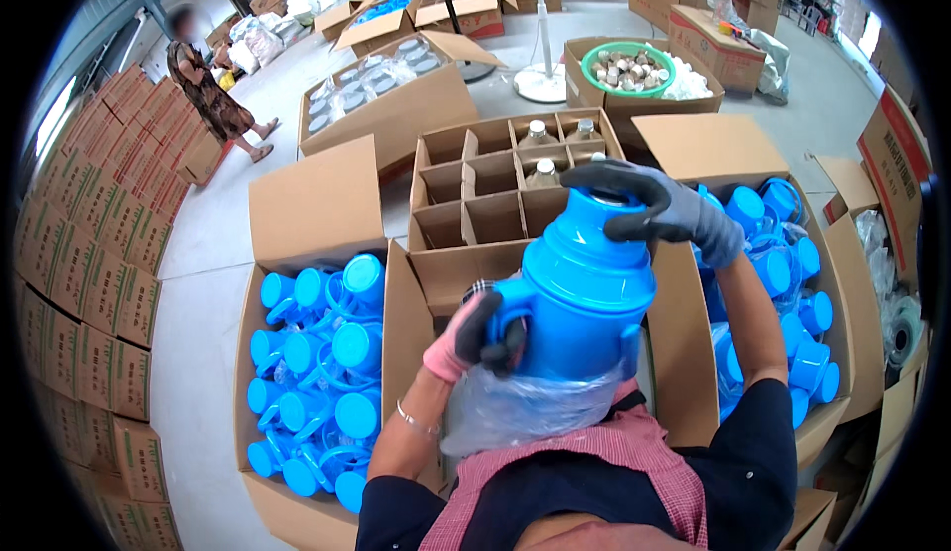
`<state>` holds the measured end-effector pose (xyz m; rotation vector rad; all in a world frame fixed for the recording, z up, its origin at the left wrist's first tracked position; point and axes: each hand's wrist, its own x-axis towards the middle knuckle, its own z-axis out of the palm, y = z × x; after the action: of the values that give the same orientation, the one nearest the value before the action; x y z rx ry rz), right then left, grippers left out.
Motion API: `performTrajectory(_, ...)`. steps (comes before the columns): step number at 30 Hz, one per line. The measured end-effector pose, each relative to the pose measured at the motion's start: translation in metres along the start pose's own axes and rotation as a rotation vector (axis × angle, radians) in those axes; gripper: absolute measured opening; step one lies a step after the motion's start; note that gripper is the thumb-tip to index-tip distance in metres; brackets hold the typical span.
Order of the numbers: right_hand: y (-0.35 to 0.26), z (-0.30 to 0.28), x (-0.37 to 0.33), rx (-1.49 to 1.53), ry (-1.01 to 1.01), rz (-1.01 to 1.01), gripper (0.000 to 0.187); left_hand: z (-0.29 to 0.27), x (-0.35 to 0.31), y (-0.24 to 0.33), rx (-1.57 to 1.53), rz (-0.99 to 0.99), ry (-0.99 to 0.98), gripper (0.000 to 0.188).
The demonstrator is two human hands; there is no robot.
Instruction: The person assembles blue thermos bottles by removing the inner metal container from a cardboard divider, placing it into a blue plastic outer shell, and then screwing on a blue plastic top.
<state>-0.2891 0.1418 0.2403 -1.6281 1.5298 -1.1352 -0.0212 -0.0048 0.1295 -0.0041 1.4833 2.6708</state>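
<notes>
A big glossy blue thermos jug (584, 293) is upright in front of my chest. Clear plastic wrap (535, 412) bunches round its lower part. My left hand (475, 338), in a pink and black glove, is closed round the jug's side handle. Gloved in grey and black, my right hand (654, 209) curls over the neck at the top, its fingers gripping there; the mouth is partly hidden beneath them. Just beyond the jug stands a divided carton (466, 224) with several silvery glass bottles (543, 172) in its far right compartments.
Cartons of blue lids and handled parts flank me at left (359, 348) and right (773, 274). A green basin (626, 46) of small caps sits beyond, beside a white stand (540, 80). Stacked cartons (89, 254) line the left; a person (208, 85) is far left.
</notes>
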Motion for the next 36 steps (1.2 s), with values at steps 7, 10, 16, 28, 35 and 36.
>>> performTrajectory(7, 0.023, 0.001, 0.019, -0.336, -0.043, 0.177, 0.062, 0.038, 0.001, -0.012, 0.879, -0.103, 0.311, 0.053)
performTrajectory(10, 0.004, -0.004, 0.016, 0.019, -0.023, -0.116, 0.057, -0.026, -0.011, -0.016, 0.108, -0.048, 0.098, 0.055)
performTrajectory(16, 0.020, 0.012, 0.025, -0.503, -0.052, 0.231, 0.047, 0.056, -0.001, -0.010, 0.893, -0.062, 0.261, 0.066)
performTrajectory(28, 0.011, -0.001, 0.043, -0.279, -0.137, 0.023, 0.056, -0.005, -0.024, 0.006, 0.196, -0.059, 0.327, 0.050)
performTrajectory(35, 0.095, 0.011, 0.039, -0.661, -0.057, -0.242, 0.048, 0.051, -0.014, -0.019, 1.018, -0.050, 0.216, 0.076)
performTrajectory(36, 0.099, 0.011, 0.034, -0.787, -0.050, -0.287, 0.046, 0.048, -0.024, -0.004, 1.020, -0.203, 0.244, 0.093)
